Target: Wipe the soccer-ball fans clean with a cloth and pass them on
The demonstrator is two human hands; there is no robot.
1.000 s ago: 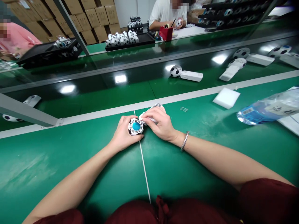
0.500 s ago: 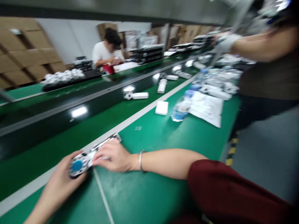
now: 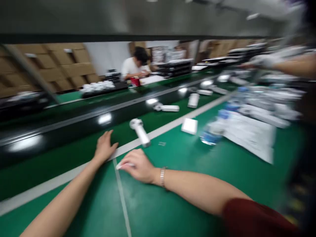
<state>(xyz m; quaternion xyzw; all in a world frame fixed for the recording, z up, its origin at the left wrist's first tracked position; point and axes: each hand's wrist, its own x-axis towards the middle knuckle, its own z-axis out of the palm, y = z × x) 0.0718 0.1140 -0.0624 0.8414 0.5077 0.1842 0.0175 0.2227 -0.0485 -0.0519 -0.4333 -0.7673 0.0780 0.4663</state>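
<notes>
My left hand (image 3: 105, 146) is empty, its fingers spread, above the near rail of the conveyor belt. To its right a white handheld fan (image 3: 141, 132) with a football-patterned round head lies on the belt, its handle end by the rail. It is apart from both hands and slightly blurred. My right hand (image 3: 137, 165) rests low over the green bench, fingers pinched round a small white piece (image 3: 118, 166). It may be cloth; most of it is hidden in the fingers.
More fans (image 3: 170, 108) lie along the conveyor belt (image 3: 74, 148). A white block (image 3: 189, 126), a water bottle (image 3: 211, 133) and a white plastic bag (image 3: 249, 131) lie on the bench. A co-worker (image 3: 134, 65) sits across the belt; another's gloved hand (image 3: 266, 61) shows at right.
My left hand has let go of the fan, which now lies on the belt. My right hand keeps the white piece pinched. The view has swung to the right.
</notes>
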